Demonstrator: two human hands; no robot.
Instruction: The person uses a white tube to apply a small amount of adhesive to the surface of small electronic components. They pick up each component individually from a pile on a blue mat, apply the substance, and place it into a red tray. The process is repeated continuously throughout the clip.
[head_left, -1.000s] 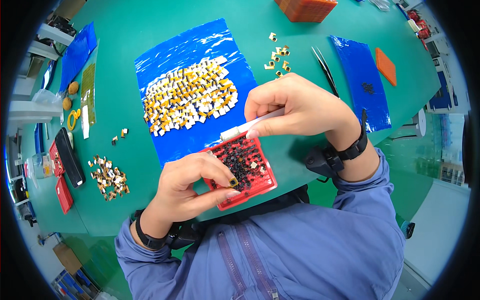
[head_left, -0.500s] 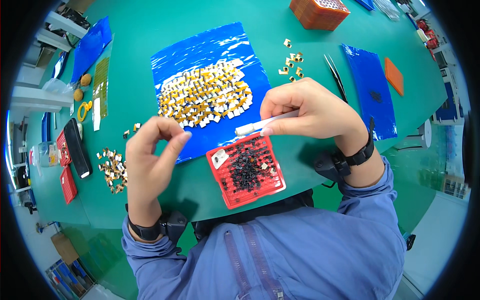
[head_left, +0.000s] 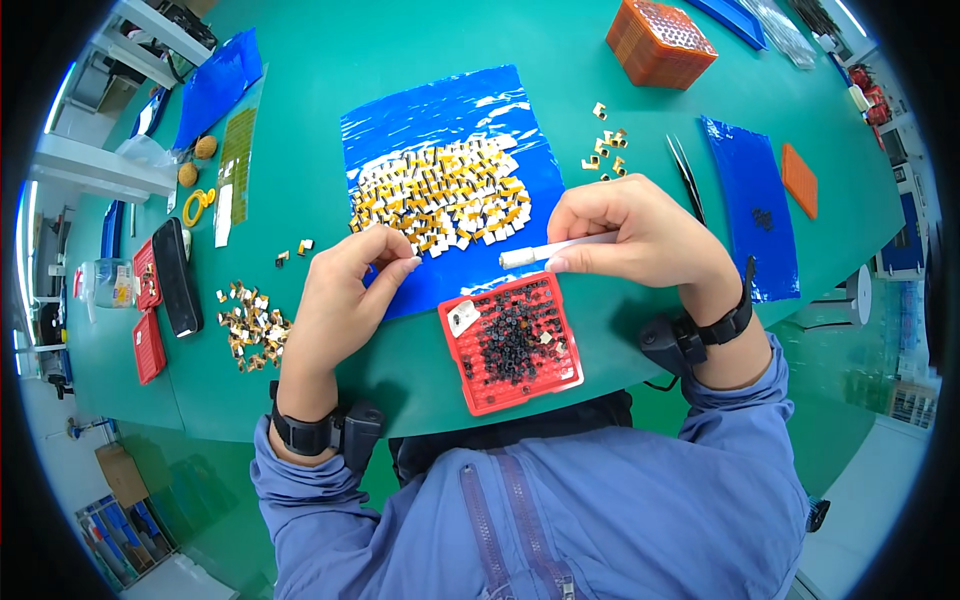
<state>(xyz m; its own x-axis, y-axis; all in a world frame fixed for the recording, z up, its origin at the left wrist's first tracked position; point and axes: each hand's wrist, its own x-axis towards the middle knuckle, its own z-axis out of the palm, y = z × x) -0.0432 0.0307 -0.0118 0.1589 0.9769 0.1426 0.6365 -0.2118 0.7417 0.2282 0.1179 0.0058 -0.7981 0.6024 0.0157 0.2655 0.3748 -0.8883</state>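
My left hand is at the lower left edge of a pile of small white, gold and black pieces. Its thumb and forefinger are pinched together; whatever is between them is too small to make out. The pile lies on a shiny blue sheet. My right hand grips a white pen-shaped tool, its blunt tip pointing left over the sheet's lower edge. Just below that tip sits a red tray holding many tiny black parts and a white scrap.
Loose gold pieces lie left of my left hand, others beyond my right. Tweezers, a blue strip and an orange block lie to the right. Stacked orange trays stand behind; yellow scissors and a black case lie left.
My left hand has moved right and up to the pile's edge, and its thumb and forefinger have come together. The right hand keeps its hold on the white tool. The whole view has shifted slightly.
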